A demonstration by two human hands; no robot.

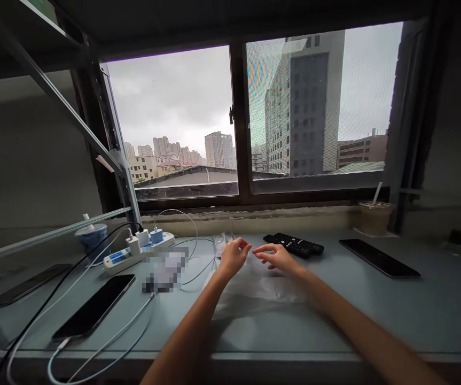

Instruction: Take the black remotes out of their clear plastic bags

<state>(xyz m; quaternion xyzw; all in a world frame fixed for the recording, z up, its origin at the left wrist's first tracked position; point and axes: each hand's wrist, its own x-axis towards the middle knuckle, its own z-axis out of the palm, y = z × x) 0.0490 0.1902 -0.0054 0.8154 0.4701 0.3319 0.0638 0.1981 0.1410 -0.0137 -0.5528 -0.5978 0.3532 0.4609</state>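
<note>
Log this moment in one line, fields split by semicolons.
left hand: at plastic, grip unclear; right hand: near left hand, grip unclear; plastic: on desk; remotes: beyond right hand; power strip: plugs inserted

Counter [434, 326]: pale grey-green. Plastic bag [264, 289]: translucent white. Remote controls [294, 246]: black — light key markings. Power strip [117, 263]: white — blue socket sections. Smartphone [96, 307] screen: black. Drink cup [374, 220]: beige-brown. Straw [377, 192]: white. Window frame [241, 133]: dark brown. Right window pane [260, 69]: rainbow-tinted concentric bands.
</note>
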